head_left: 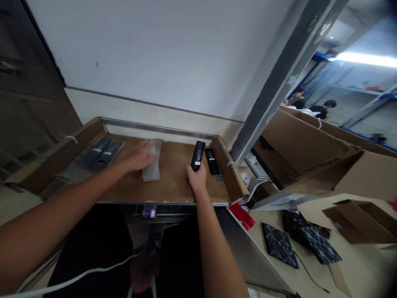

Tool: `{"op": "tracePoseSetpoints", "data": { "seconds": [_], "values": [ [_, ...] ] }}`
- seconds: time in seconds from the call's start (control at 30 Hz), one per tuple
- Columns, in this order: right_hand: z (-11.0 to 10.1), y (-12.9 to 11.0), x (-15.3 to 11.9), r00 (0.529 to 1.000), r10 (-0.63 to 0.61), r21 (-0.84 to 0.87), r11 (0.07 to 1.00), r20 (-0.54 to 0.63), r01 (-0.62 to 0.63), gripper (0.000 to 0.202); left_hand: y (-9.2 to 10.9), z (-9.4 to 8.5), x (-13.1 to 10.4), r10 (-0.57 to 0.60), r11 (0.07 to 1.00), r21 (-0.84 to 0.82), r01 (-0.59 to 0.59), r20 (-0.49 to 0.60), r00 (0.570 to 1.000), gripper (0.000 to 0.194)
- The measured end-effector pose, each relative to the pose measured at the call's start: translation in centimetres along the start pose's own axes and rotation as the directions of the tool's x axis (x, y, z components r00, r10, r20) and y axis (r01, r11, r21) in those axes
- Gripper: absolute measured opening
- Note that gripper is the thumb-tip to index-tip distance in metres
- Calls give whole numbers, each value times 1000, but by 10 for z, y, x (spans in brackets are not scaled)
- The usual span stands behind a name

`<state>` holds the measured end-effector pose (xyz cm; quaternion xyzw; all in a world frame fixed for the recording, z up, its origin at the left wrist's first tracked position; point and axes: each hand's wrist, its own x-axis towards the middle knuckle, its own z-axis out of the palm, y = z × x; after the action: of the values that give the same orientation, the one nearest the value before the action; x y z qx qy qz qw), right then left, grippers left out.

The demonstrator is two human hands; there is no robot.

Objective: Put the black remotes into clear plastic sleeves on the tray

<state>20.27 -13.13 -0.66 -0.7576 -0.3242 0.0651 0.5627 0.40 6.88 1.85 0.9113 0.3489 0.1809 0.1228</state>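
My right hand (197, 178) is closed around the lower end of a slim black remote control (197, 155), which has a small white label. A second black remote control (212, 161) lies just to its right on the cardboard-lined tray (175, 186). Fingers apart, my left hand (139, 157) rests over the edge of some clear plastic bags (151, 169) in the middle of the tray. At the left lie more black remote controls (104, 154) in clear plastic bags. The face of the held remote turned away from me is hidden.
Raised cardboard sides (231, 169) border the tray, against a white wall (161, 54). To the right stand a large cardboard box (310, 165), black patterned packets (281, 244) and a red packet (242, 215). A white cable (102, 270) crosses my lap. Other people sit far right.
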Motion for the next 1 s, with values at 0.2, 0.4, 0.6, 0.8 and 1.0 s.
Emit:
{"op": "tracePoseSetpoints", "data": {
  "seconds": [0.2,0.4,0.6,0.8,1.0],
  "values": [
    [5,-9,2,979,-186,-484,867,-85,122,56,11,20,-27,-27,989,149,14,86,996,71],
    [11,-5,16,966,-255,-726,674,-53,138,52,7,18,-23,-1,988,154,-18,122,993,73],
    [8,2,23,962,-269,-816,567,-54,113,33,9,16,-25,-10,989,147,-10,135,991,76],
    [5,-1,20,960,-261,-824,563,-100,67,34,11,17,-25,-15,994,105,3,114,993,75],
    [3,-7,13,930,-365,-819,548,-50,171,30,4,18,-29,60,992,-100,-80,-187,981,67]
  ]
}}
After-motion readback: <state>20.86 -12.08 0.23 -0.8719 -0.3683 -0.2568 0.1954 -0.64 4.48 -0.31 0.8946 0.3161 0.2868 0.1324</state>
